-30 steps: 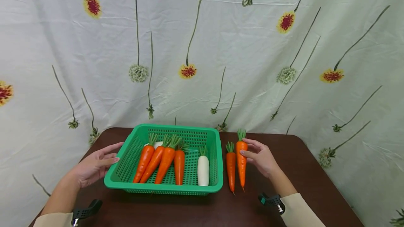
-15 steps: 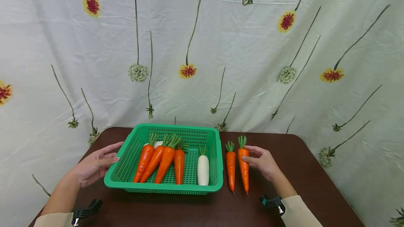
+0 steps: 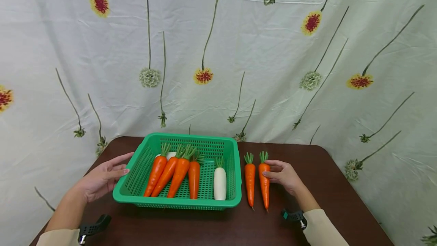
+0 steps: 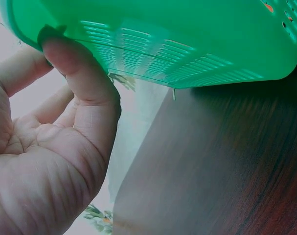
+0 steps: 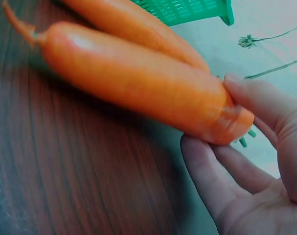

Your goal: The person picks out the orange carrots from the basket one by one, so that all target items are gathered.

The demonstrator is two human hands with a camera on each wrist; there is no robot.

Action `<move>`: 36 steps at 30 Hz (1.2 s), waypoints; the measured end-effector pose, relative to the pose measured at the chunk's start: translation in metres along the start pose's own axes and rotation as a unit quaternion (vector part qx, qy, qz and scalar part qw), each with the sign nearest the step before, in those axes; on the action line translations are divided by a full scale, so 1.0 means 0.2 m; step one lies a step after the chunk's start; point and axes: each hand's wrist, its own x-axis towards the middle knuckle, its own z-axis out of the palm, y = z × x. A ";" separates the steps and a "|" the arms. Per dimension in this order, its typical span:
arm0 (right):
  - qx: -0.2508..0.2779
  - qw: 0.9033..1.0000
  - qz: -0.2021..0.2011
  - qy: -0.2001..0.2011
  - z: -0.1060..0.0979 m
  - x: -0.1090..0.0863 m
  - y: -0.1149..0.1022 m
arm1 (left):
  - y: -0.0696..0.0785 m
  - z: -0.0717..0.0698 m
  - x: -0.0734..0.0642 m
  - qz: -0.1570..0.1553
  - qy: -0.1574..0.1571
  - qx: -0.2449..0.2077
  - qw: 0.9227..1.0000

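Note:
My right hand pinches an orange carrot near its green top, thumb on one side and fingers on the other. In the right wrist view that carrot lies close over the dark wood, root tip pointing away from the palm. Just left of it, a second carrot rests on the table. My left hand grips the left rim of a green plastic basket, its thumb at the edge in the left wrist view. Several carrots lean together inside the basket, and a white radish lies at its right.
Another white piece shows partly behind the carrot tops in the basket. The dark brown table reaches back to a pale curtain printed with flowers. Both wrists wear black straps.
My right hand has brought its carrot down and slightly right, so it now lies beside the second carrot at about the same level. The left hand and basket have stayed put.

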 end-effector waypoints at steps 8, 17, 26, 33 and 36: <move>-0.025 1.000 0.007 0.015 0.00 0.03 0.01 | 0.00 -0.01 0.00 0.001 -0.003 -0.003 1.000; -0.025 1.000 0.015 0.008 -0.01 0.04 0.02 | 0.00 -0.01 0.00 0.001 -0.005 -0.005 1.000; -0.021 1.000 0.018 0.002 0.00 0.03 0.01 | -0.01 -0.01 0.00 0.001 -0.003 -0.002 1.000; -0.022 1.000 0.022 0.004 0.00 0.02 0.00 | 0.00 -0.01 0.00 0.001 -0.007 -0.003 1.000; -0.026 0.999 0.017 0.004 0.00 0.02 -0.01 | 0.00 -0.01 0.00 0.003 -0.008 -0.004 1.000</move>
